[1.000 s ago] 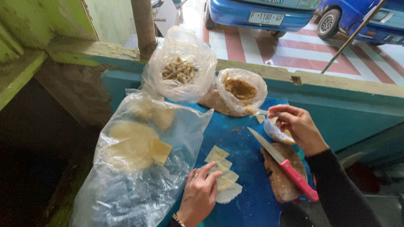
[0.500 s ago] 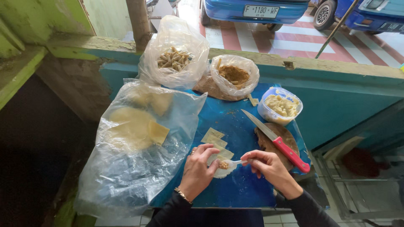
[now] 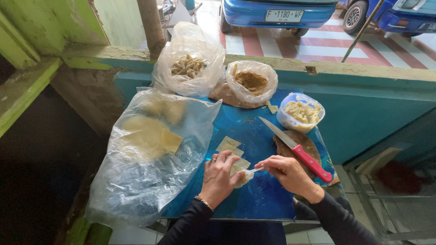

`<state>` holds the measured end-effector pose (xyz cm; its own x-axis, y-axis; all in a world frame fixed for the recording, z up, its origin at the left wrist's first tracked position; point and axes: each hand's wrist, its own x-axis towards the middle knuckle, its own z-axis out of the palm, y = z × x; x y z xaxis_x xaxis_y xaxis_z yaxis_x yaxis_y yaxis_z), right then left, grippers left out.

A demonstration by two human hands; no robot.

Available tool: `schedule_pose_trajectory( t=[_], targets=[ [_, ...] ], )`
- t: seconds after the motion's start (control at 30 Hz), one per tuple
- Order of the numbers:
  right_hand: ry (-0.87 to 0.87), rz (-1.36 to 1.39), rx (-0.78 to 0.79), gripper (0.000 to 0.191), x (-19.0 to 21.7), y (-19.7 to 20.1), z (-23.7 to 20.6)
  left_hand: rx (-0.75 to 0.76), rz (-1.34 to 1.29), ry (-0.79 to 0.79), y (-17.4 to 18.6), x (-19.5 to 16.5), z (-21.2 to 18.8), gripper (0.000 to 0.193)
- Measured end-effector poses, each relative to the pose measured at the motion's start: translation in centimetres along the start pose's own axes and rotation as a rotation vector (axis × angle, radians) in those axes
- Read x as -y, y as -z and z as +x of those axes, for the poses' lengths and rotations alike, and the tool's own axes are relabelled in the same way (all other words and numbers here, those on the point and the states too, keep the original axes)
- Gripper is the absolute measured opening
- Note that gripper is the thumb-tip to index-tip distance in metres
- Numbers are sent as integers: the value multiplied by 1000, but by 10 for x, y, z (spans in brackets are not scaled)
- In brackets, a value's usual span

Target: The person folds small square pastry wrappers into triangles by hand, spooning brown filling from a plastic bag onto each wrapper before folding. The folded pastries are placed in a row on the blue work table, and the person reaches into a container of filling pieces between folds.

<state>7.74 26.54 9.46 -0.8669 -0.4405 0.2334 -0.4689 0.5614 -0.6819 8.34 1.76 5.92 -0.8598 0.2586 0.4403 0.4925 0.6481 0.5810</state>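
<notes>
At my far left a big clear plastic bag (image 3: pixel 150 154) sprawls over the edge of the blue table (image 3: pixel 263 199), pale yellow sheets showing through it. Beyond it stand two smaller bags, one of rolled pieces (image 3: pixel 187 66), one of brown filling (image 3: pixel 252 81). My left hand (image 3: pixel 220 177) lies flat-ish on the table, fingers curled down onto a small pale wrapper (image 3: pixel 240 174) that sits at the near end of a row of square wrappers (image 3: pixel 229 146) (the row runs away from me, slanting left). The wrapper is under my fingertips, its right edge poking out toward my other hand. My right hand (image 3: pixel 288 172) pinches a thin small utensil (image 3: pixel 254 170); its long axis lies nearly level, its tip pointing left onto the wrapper, its handle hidden in my closed fingers. Just right, a red-handled knife (image 3: pixel 297 149) rests across a round wooden board (image 3: pixel 297 147), blade pointing up-left. Behind it stands a clear tub of pale paste (image 3: pixel 300 112).
</notes>
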Motion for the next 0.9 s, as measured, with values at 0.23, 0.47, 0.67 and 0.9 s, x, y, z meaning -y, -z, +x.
schedule_pose_trajectory(
  t=[0.23, 0.47, 0.67, 0.9],
  targets=[
    [103, -73, -2, 23, -1, 4, 6, -10, 29, -14, 3, -1, -4, 46],
    [-135, 191, 5, 25, -21, 0, 4, -35, -25, 8, 16, 5, -17, 35],
    [-458, 427, 13, 30, -25, 12, 8, 31, 30, -70, 13, 4, -30, 27],
    [-493, 697, -153, 25, -5, 47, 32, 34, 20, -83, 1, -3, -22, 17]
  ],
)
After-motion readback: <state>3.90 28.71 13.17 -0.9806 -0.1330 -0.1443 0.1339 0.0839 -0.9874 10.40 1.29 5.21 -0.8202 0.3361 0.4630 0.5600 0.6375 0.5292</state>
